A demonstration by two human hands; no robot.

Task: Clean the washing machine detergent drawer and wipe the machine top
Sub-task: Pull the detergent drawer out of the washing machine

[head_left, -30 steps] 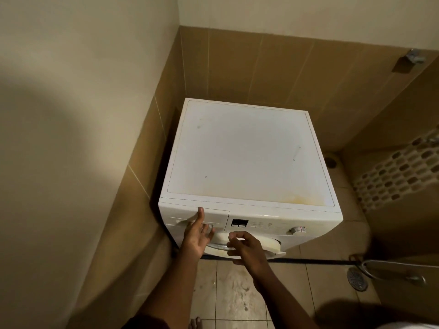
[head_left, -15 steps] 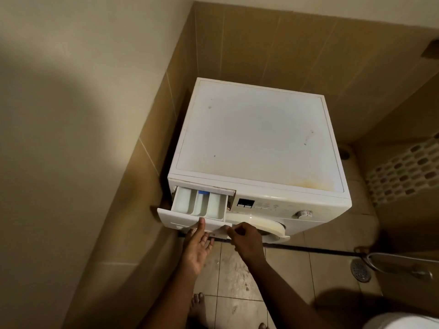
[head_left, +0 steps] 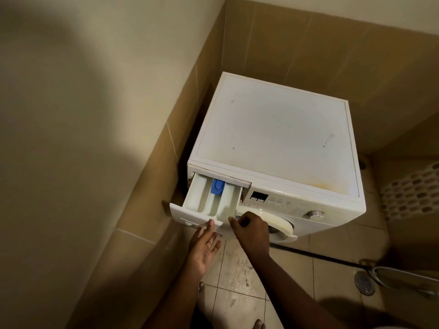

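A white front-loading washing machine (head_left: 273, 136) stands in a tiled corner. Its top is dusty, with dark specks and a yellow stain near the front right. The detergent drawer (head_left: 209, 203) is pulled far out at the front left, showing three white compartments and a blue insert (head_left: 217, 186). My left hand (head_left: 204, 248) lies palm up under the drawer's front panel, fingers straight, thumb touching the panel's edge. My right hand (head_left: 249, 227) grips the drawer's right front corner with curled fingers.
A beige wall with a brown tile band runs close along the machine's left side. The control panel carries a display (head_left: 259, 197) and a dial (head_left: 314, 213). A floor drain (head_left: 364, 282) and a metal hose (head_left: 401, 277) lie on the tiled floor at right.
The drawer went from shut to pulled far out, exposing the blue insert. Both hands moved back with its front panel. The camera shifted left and down.
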